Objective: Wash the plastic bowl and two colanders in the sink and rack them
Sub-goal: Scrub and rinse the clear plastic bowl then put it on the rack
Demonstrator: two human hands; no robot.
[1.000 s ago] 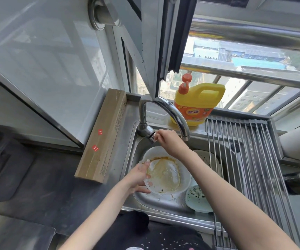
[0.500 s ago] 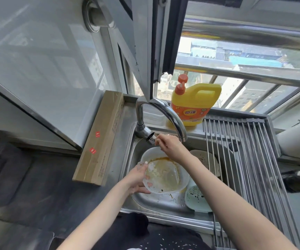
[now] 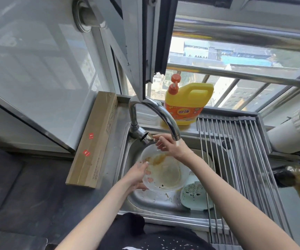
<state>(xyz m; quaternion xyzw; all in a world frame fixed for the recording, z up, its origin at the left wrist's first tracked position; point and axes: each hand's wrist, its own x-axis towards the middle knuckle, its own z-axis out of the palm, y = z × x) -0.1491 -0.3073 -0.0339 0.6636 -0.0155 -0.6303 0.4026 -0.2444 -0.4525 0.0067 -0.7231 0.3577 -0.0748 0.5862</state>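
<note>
Stainless steel sink (image 3: pixel 138 199) sits below an open window. Nearest, the left hand (image 3: pixel 138 175) grips the rim of the clear, sauce-stained plastic bowl (image 3: pixel 163 171), tilted over the basin. Right of that grip a pale green perforated colander (image 3: pixel 195 196) leans. Beyond, the right hand (image 3: pixel 168 145) pinches the handle of the curved chrome tap (image 3: pixel 156 112); farther back stands a yellow detergent jug (image 3: pixel 187 103).

There is one view, from a wide-angle camera on the person's head, looking forward and steeply down over a steel sink (image 3: pixel 125 170). Both forearms reach in from the bottom edge, so the sink lies close below. The upper half takes in the window (image 3: pixel 235 56) behind the tap (image 3: pixel 156 112), and straight lines bend near the edges.
</note>
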